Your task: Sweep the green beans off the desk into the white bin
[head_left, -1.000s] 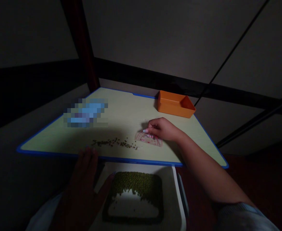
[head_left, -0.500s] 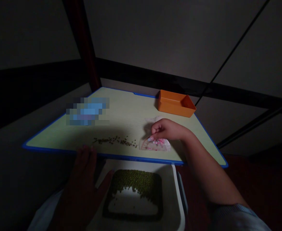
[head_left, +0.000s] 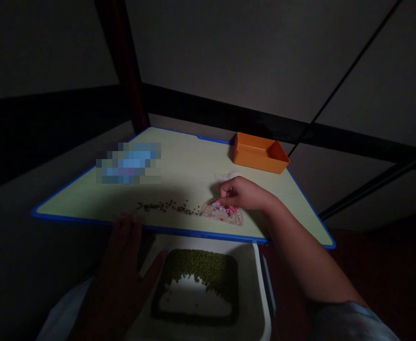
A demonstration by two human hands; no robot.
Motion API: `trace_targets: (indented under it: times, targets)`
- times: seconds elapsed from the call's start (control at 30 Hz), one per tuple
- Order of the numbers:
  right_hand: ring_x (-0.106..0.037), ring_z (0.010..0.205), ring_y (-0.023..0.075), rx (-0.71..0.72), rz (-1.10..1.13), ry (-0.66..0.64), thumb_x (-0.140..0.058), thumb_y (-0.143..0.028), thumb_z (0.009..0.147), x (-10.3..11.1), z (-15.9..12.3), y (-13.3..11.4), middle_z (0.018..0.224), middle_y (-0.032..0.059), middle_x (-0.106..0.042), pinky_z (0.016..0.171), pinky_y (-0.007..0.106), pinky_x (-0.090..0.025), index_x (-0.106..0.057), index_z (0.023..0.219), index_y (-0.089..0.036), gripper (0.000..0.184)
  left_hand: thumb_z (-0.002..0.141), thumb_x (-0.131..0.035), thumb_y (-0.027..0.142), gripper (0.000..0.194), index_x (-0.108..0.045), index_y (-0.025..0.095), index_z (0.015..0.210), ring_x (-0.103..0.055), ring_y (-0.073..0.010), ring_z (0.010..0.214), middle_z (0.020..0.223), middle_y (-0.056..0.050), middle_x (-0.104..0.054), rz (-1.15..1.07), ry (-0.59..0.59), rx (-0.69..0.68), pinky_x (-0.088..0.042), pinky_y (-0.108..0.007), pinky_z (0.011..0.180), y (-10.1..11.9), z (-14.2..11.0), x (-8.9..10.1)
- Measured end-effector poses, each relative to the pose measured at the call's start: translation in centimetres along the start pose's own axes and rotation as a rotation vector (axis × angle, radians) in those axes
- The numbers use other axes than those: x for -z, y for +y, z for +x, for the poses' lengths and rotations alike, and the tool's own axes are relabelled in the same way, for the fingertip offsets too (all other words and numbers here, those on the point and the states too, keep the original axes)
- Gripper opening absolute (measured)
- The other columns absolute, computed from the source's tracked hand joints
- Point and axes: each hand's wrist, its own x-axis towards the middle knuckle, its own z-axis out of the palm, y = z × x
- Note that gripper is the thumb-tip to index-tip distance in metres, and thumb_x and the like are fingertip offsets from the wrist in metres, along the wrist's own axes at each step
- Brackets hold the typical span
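My right hand (head_left: 241, 193) is closed in a pinch on a clear pink-printed protractor (head_left: 224, 214), whose edge rests on the pale table (head_left: 179, 166) just right of a line of scattered green beans (head_left: 167, 207). My left hand (head_left: 124, 265) lies in shadow below the table's blue front edge, its fingers on the left side of a white tray (head_left: 254, 284) that holds a heap of green beans (head_left: 203, 270). Whether that hand grips the tray is unclear.
An orange box (head_left: 259, 153) stands at the table's far right corner. A blurred blue patch (head_left: 130, 163) lies at the far left. A dark post (head_left: 122, 61) rises behind the table. The surroundings are dark.
The right hand pulled the protractor toward the front edge, then shifted it left up to the end of the bean line. The left hand and the tray stayed put.
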Motion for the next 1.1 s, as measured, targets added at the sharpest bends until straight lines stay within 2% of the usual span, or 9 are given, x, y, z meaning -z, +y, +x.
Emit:
trace_targets:
  times: [0.5, 0.67, 0.83, 0.93, 1.1]
  targets:
    - [-0.035, 0.049, 0.0071, -0.018, -0.076, 0.073, -0.065, -0.030, 0.078, 0.2, 0.1, 0.3, 0.049, -0.0064, -0.043, 0.053, 0.025, -0.020, -0.049, 0.058, -0.016, 0.029, 0.081, -0.038, 0.057, 0.079, -0.010, 0.021, 0.146, -0.011, -0.0301, 0.145, 0.158, -0.011, -0.014, -0.024, -0.040, 0.061, -0.021, -0.055, 0.116, 0.4, 0.1, 0.4]
    - [-0.037, 0.051, 0.0077, -0.059, -0.098, 0.106, -0.063, -0.027, 0.079, 0.4, 0.3, 0.8, 0.052, -0.0040, -0.049, 0.053, 0.025, -0.021, -0.055, 0.062, -0.016, 0.022, 0.081, -0.038, 0.056, 0.079, -0.012, 0.019, 0.146, -0.011, -0.0305, 0.145, 0.158, -0.012, -0.014, -0.028, -0.044, 0.074, -0.021, -0.054, 0.116, 0.3, 0.1, 0.4]
    - [-0.036, 0.051, 0.0079, -0.161, -0.179, 0.206, -0.064, -0.030, 0.080, 1.1, 0.1, 0.7, 0.055, -0.0018, -0.052, 0.053, 0.026, -0.020, -0.056, 0.063, -0.015, 0.023, 0.082, -0.037, 0.057, 0.078, -0.009, 0.022, 0.146, -0.012, -0.0298, 0.145, 0.158, -0.011, -0.014, -0.009, -0.046, 0.066, -0.021, -0.055, 0.116, 0.2, 0.0, 0.4]
    - [-0.038, 0.051, 0.0077, -0.136, -0.097, 0.218, -0.063, -0.030, 0.080, 1.1, 0.1, 0.7, 0.054, -0.0022, -0.052, 0.052, 0.026, -0.022, -0.055, 0.063, -0.015, 0.024, 0.082, -0.037, 0.058, 0.079, -0.014, 0.017, 0.145, -0.012, -0.0290, 0.145, 0.157, -0.014, -0.016, -0.012, -0.032, 0.063, -0.022, -0.053, 0.116, 0.5, 0.0, 0.5]
    - [-0.041, 0.050, 0.0071, -0.004, 0.139, 0.077, -0.064, -0.033, 0.080, 0.1, 0.3, 0.9, 0.053, -0.0043, -0.051, 0.052, 0.023, -0.026, -0.051, 0.062, -0.015, 0.028, 0.081, -0.036, 0.060, 0.079, -0.016, 0.017, 0.145, -0.015, -0.0294, 0.145, 0.156, -0.015, -0.020, -0.020, -0.021, 0.070, -0.023, -0.054, 0.116, 0.7, 0.1, 0.5]
